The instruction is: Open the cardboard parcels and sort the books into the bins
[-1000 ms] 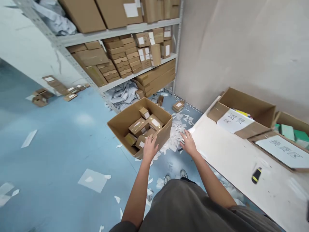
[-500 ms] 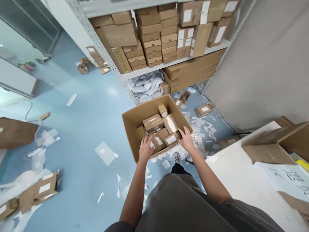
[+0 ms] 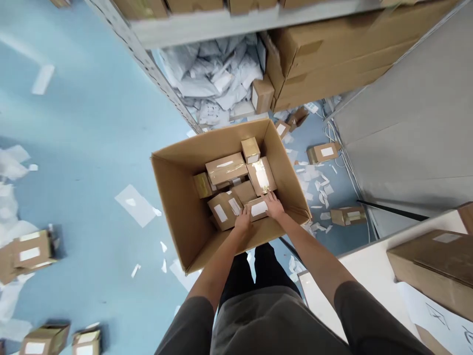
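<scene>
A large open cardboard carton [image 3: 173, 197] stands on the floor before me, holding several small brown parcels. Inside it, near the front wall, lies a small cardboard box [image 3: 259, 208] with a white label. My left hand [image 3: 243, 220] is at this box's left end, fingers closed against it. At the opposite end, my right hand [image 3: 274, 205] grips the right side, its fingertips over the edge. A labelled parcel [image 3: 222, 209] is beside my left hand. Behind my right hand lies a taped parcel [image 3: 261, 175]. A wider taped box [image 3: 226, 168] and a small upright box [image 3: 251, 149] sit farther back.
Metal shelving [image 3: 221, 23] rises beyond the carton, with a heap of white mailing bags [image 3: 218, 74] and long cartons [image 3: 332, 54] low down. Paper scraps [image 3: 135, 204] and parcels [image 3: 324, 152] litter the floor. A white table [image 3: 417, 231] with a box stands at right.
Both hands have gone deeper into the carton and closer together, onto the ends of the small labelled box. My view has come lower and nearer to the carton.
</scene>
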A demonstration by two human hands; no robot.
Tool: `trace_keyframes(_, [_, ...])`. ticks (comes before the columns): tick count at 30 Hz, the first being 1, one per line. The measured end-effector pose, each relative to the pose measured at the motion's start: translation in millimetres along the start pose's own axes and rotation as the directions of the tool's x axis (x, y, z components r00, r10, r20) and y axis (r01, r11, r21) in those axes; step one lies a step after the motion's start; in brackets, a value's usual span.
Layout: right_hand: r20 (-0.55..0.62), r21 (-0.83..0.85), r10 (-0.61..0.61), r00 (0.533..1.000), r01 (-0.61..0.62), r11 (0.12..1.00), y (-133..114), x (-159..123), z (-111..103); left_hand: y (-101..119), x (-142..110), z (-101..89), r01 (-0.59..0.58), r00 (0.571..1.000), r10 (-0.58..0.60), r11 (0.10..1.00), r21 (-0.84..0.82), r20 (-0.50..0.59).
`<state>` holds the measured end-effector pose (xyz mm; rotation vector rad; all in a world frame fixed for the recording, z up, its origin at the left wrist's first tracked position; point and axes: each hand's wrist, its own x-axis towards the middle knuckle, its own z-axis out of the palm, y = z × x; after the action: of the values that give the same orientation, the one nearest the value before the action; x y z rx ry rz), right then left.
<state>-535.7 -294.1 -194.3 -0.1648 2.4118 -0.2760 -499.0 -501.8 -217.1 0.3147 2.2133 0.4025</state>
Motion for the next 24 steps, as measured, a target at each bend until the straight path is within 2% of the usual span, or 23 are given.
trace_keyframes(2, [0.125,-0.05,-0.018,0.992,0.024,0.998,10.6,32.2,26.1,-5.8,42.3,24.2,0.028,0.997,-0.029,1.0,0.013,0.074])
trace_keyframes(5, [0.236,-0.125,-0.056,0.97,0.088,0.988,27.1,71.3,70.3,-16.1,94.3,64.6,0.043,0.989,-0.048,0.998,0.04,0.137])
trace_keyframes(8, [0.321,-0.194,-0.022,0.947,0.089,0.977,44.0,96.3,115.1,-24.6,127.4,104.4,0.055,0.985,-0.064,0.997,0.061,0.16])
trace_keyframes(11, [0.318,-0.27,0.006,0.948,0.085,0.959,60.2,112.1,148.2,-32.9,146.8,130.6,0.043,0.996,-0.05,0.995,0.085,0.078])
trace_keyframes(13, [0.257,-0.305,0.0,0.966,0.081,0.949,69.9,121.9,158.9,-41.0,158.2,135.9,0.015,1.0,-0.013,0.996,0.088,-0.017])
trace_keyframes(16, [0.203,-0.282,-0.054,0.978,0.111,0.953,81.6,135.0,160.4,-56.8,176.6,129.9,-0.056,0.994,0.058,0.998,0.027,-0.096])
trace_keyframes(20, [0.207,-0.182,-0.124,0.971,0.162,0.97,86.9,136.1,154.6,-68.4,190.1,118.0,-0.148,0.989,0.147,0.988,-0.052,-0.031])
trace_keyframes(24, [0.22,-0.128,-0.12,0.968,0.151,0.98,75.7,117.9,143.4,-60.4,171.9,102.9,-0.122,0.992,0.123,0.991,-0.046,0.04])
